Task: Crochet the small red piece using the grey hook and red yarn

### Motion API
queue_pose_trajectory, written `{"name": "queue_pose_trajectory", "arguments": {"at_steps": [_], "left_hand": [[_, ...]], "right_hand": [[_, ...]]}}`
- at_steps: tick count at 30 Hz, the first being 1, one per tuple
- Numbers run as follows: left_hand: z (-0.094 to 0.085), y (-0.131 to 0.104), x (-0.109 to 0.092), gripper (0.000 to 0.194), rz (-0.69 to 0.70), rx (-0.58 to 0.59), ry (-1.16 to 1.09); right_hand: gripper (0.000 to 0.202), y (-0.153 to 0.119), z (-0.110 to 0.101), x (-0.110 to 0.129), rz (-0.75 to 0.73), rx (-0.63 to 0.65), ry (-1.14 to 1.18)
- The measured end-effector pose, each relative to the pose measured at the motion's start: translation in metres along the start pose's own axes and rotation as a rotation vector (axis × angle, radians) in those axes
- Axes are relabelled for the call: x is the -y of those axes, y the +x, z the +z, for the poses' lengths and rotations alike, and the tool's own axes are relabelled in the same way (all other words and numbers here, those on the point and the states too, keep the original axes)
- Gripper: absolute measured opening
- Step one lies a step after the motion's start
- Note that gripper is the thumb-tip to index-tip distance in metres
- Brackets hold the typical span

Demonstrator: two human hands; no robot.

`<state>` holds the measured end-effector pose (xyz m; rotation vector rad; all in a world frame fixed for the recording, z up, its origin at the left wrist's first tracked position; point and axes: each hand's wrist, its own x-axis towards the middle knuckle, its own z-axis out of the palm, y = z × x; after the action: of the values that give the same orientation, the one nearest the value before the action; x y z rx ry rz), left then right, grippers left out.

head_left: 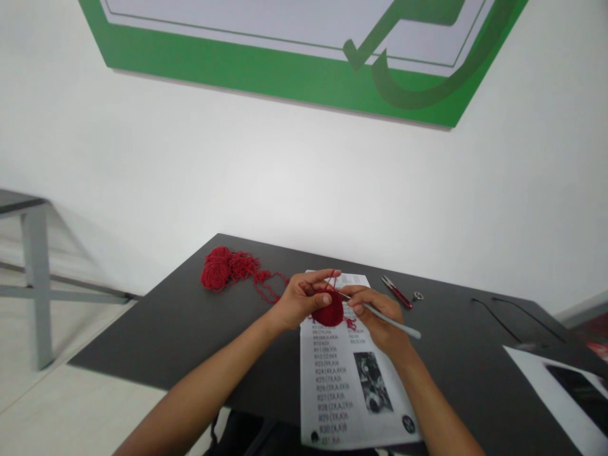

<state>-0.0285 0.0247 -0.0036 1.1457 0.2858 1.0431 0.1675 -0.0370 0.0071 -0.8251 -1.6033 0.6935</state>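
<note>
Above a printed sheet (pixel 327 386), my left hand (pixel 304 297) pinches a round red crocheted piece (pixel 330 311), its index finger raised with red yarn over it. My right hand (pixel 377 313) is closed around a crochet hook (pixel 394 322) with a grey handle, whose tip meets the top of the red piece. From my left hand, loose red yarn (pixel 266 282) trails left to a tangled red ball (pixel 218 269) on the dark table (pixel 190 342). A short red yarn tail hangs at the right side of the piece.
Red-handled snips (pixel 398 292) and a small metal ring (pixel 418 296) lie right of the sheet. Farther right are eyeglasses (pixel 517 323) and a white paper with a dark picture (pixel 546 386). A wall stands behind the table; a grey-legged table (pixel 37 285) is at left.
</note>
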Motion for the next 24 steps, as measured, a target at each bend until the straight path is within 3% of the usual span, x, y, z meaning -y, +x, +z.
{"name": "queue_pose_trajectory", "arguments": {"at_steps": [7,15,24], "left_hand": [[0.001,-0.001,0.001,0.063,0.011,0.001,-0.026],[-0.002,0.000,-0.003,0.061,0.054,-0.046,0.064],[0.007,-0.002,-0.005,0.056,-0.042,-0.047,-0.187]], "right_hand": [[0.027,-0.008,0.016,-0.012,0.206,-0.168,0.320],[0.027,-0.001,0.020,-0.001,0.239,-0.115,0.502],[0.028,-0.003,0.026,0.002,0.235,-0.128,0.528]]}}
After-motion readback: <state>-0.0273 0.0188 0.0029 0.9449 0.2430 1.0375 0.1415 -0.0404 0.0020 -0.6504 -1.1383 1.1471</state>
